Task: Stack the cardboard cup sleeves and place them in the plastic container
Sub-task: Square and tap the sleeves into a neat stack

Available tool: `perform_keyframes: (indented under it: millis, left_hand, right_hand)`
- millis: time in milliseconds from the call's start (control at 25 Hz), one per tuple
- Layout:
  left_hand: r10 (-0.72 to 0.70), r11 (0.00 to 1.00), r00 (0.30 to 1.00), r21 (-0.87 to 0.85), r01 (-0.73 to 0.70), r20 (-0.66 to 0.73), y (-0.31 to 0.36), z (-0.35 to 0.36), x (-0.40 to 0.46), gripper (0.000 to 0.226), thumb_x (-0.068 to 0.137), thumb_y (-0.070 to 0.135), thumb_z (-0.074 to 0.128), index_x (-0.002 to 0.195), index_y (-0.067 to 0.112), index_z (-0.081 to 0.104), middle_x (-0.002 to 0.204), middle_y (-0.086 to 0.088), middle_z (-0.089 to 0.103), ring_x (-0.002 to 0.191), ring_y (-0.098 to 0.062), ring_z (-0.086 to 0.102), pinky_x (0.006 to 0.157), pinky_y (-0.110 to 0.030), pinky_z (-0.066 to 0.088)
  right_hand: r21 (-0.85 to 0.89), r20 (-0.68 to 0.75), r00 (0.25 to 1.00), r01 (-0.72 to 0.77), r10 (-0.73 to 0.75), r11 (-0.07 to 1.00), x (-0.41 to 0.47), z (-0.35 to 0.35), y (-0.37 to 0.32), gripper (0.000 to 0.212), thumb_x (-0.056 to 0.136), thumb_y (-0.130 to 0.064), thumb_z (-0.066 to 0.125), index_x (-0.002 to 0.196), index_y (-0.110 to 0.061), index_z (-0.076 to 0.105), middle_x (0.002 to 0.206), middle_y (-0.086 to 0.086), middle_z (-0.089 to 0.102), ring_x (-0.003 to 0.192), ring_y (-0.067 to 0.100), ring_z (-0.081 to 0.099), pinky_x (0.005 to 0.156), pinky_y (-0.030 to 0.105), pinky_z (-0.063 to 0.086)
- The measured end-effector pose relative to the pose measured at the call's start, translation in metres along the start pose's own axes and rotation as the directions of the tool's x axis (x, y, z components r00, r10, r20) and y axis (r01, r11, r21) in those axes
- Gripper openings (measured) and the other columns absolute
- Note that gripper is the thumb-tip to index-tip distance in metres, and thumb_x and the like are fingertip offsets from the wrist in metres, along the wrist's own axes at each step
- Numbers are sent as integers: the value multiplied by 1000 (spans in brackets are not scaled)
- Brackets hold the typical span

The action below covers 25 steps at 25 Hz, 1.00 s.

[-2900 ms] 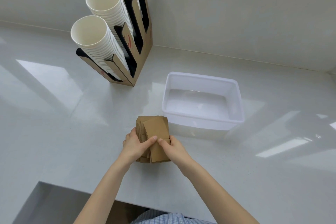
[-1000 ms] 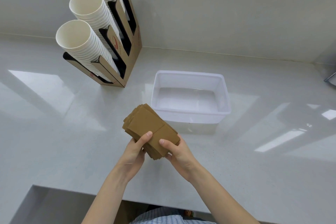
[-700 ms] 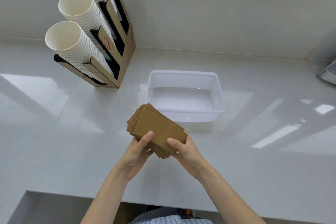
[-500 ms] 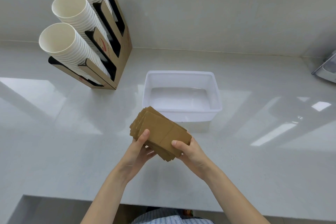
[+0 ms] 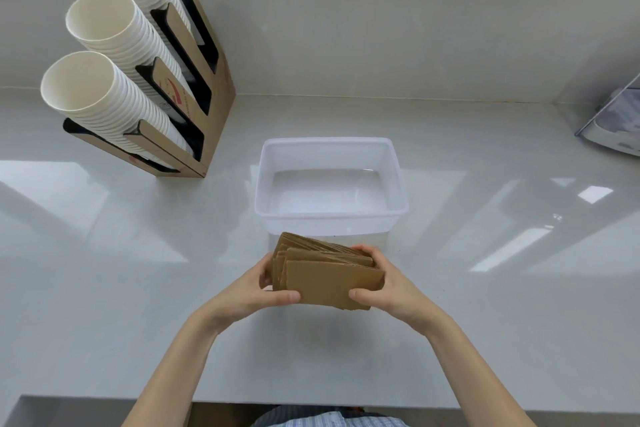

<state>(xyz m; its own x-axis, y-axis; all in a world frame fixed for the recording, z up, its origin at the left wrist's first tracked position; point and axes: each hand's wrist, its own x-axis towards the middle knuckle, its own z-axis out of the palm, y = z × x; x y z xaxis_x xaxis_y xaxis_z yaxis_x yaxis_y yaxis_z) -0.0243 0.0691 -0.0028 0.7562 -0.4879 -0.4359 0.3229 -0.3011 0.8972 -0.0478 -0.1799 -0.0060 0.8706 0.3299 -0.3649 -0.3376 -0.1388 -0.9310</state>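
Observation:
A stack of brown cardboard cup sleeves [image 5: 329,279] is held above the counter between both hands, its long side running left to right. My left hand [image 5: 256,295] grips the stack's left end and my right hand [image 5: 388,288] grips the right end. Just beyond the stack stands the translucent white plastic container [image 5: 330,217], rectangular and with nothing inside. The stack's far edge overlaps the container's near wall in the view.
A cardboard cup dispenser [image 5: 194,104] with three slanted rows of white paper cups [image 5: 104,97] stands at the back left against the wall. A grey-white object [image 5: 616,128] sits at the right edge. The white counter's front edge [image 5: 104,402] runs below my arms.
The stack has been lifted off the counter, turned from slanted to level, and tilted more upright, closer to the container's near wall. Both hands have shifted to its two ends.

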Motion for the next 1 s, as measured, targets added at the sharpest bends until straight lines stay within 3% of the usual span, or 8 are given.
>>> perform_keyframes:
  millis: [120, 240, 360, 480, 640, 800, 920, 1000]
  left_hand:
    - [3, 992, 1000, 123, -2, -14, 0, 6, 11, 65, 62, 26, 75, 115, 44, 42, 117, 15, 58, 110, -4, 53, 91, -19, 45]
    - [81, 979, 994, 191, -66, -72, -5, 15, 22, 66, 62, 15, 77, 114, 38, 42, 114, 11, 59, 104, 1, 55, 88, -10, 41]
    - [128, 959, 976, 273, -77, -174, -13, 21, 29, 70, 57, 21, 78, 116, 29, 41, 114, 3, 56, 108, -11, 50, 94, -26, 43]
    - [153, 932, 963, 355, -66, -223, -16, 20, 35, 77, 52, 31, 76, 116, 33, 33, 108, 16, 48, 110, -16, 45, 97, -34, 41]
    - [167, 888, 966, 456, -60, -197, -17, 19, 41, 79, 46, 47, 68, 114, 41, 28, 102, 27, 39, 107, -10, 40, 100, -32, 36]
    - [172, 821, 963, 570, -24, -208, -27, 21, 45, 92, 45, 56, 60, 127, 29, 28, 105, 26, 36, 108, -5, 29, 105, -29, 25]
    - [175, 797, 960, 604, -8, -218, -30, 22, 48, 98, 44, 58, 58, 131, 27, 26, 118, 15, 40, 118, -11, 29, 105, -28, 21]
    - [172, 783, 957, 622, 10, -232, -30, 23, 50, 101, 43, 60, 56, 133, 25, 24, 123, 11, 41, 122, -14, 28, 106, -29, 20]
  right_hand:
    - [-105, -26, 998, 52, -55, 993, 1, -6, -2, 57, 66, -11, 63, 112, -37, 44, 101, -9, 58, 79, 1, 59, 71, 15, 51]
    - [-231, -71, 992, 90, -109, 969, 3, -9, -2, 62, 65, -10, 61, 118, -35, 41, 112, -6, 58, 92, 5, 59, 79, 15, 49]
    - [-307, -88, 985, 114, -147, 945, 6, -10, 2, 68, 63, -13, 59, 120, -43, 39, 121, -5, 53, 108, 2, 53, 89, 15, 46]
    - [-330, -110, 981, 116, -160, 937, 11, -11, 5, 73, 64, -15, 59, 120, -55, 33, 125, -12, 47, 113, -5, 47, 90, 4, 37]
    - [-314, -137, 982, 85, -133, 946, 12, -6, 17, 83, 65, -16, 59, 126, -59, 22, 129, -19, 36, 115, -14, 38, 86, -3, 32]
    - [-281, -162, 980, 64, -113, 958, 10, -2, 30, 91, 67, -13, 63, 127, -60, 13, 131, -25, 29, 119, -19, 31, 87, -6, 28]
    - [-152, -177, 982, 38, -65, 988, 11, 1, 26, 91, 71, -36, 71, 135, -54, 8, 131, -38, 20, 115, -31, 23, 85, -8, 26]
    - [-47, -279, 959, 40, -52, 998, 16, 9, 22, 78, 78, -52, 58, 138, -48, 8, 136, -33, 18, 123, -20, 21, 96, 3, 22]
